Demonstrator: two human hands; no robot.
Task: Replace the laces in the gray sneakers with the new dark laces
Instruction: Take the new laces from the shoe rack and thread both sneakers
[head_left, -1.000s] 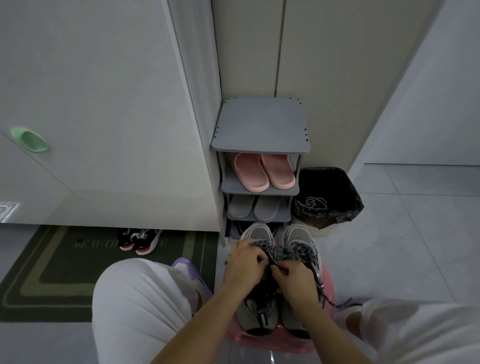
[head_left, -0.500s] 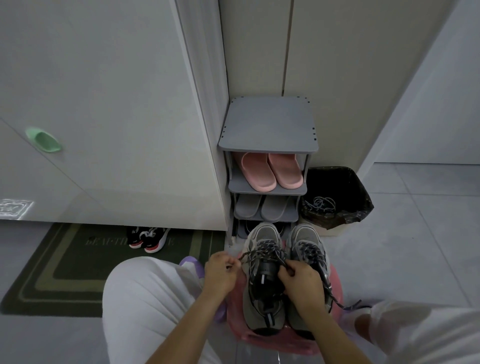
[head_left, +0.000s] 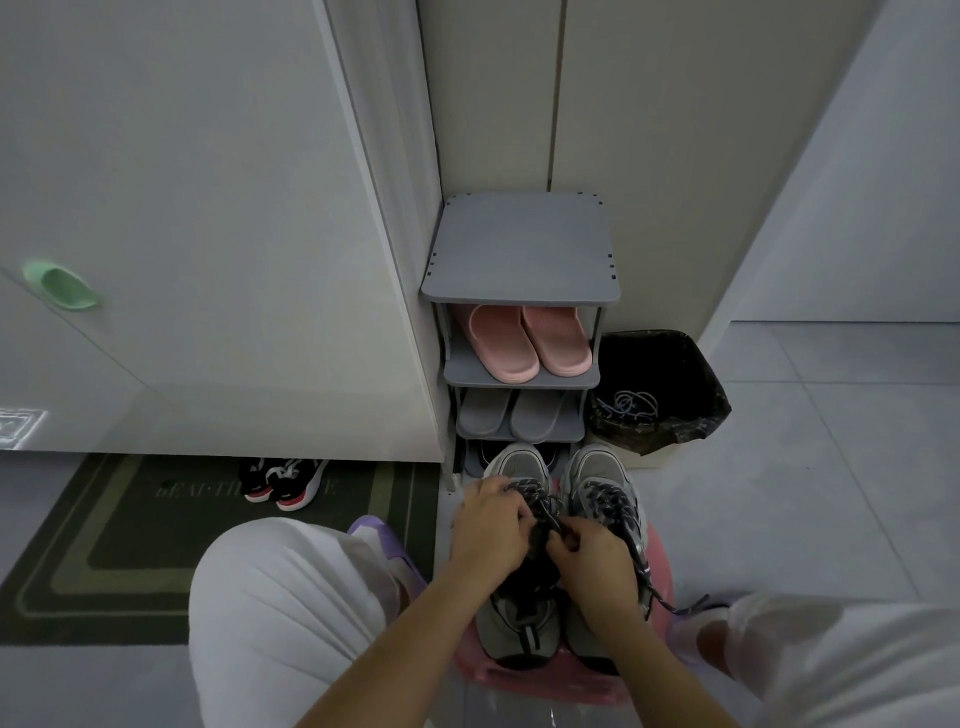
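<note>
Head view, the only one.

- Two gray sneakers sit side by side, toes pointing away, on one pink stool (head_left: 524, 680) between the person's knees. The stool likely serves to raise them within easy reach.
- The left-side sneaker (head_left: 517, 465) is being worked on. The right-side sneaker (head_left: 597, 467) already carries a dark speckled lacing (head_left: 608, 501), with one loose end (head_left: 675, 605) trailing off the stool.
- Two hands are close together over the left-side sneaker's tongue. The left hand (head_left: 491, 525) has its fingers curled on the dark lace (head_left: 535, 499) near the upper eyelets. The right hand (head_left: 592, 564) pinches the same lace just beside it. This looks like tensioning or tying off; the knot itself is hidden.
- Judgement: the task is near its end, with only this shoe's top left to finish.
- One gray shoe rack (head_left: 519, 249) stands directly ahead. It holds two pink slippers (head_left: 530, 340), with two gray slippers (head_left: 511, 415) on the shelf below.
- One bin (head_left: 691, 364), lined black, stands beside the rack. One tangle of pale laces (head_left: 628, 405) lies inside, presumably the discarded old ones.
- Two black-and-red shoes (head_left: 283, 480) sit on one dark doormat (head_left: 104, 545), well apart to the left.
</note>
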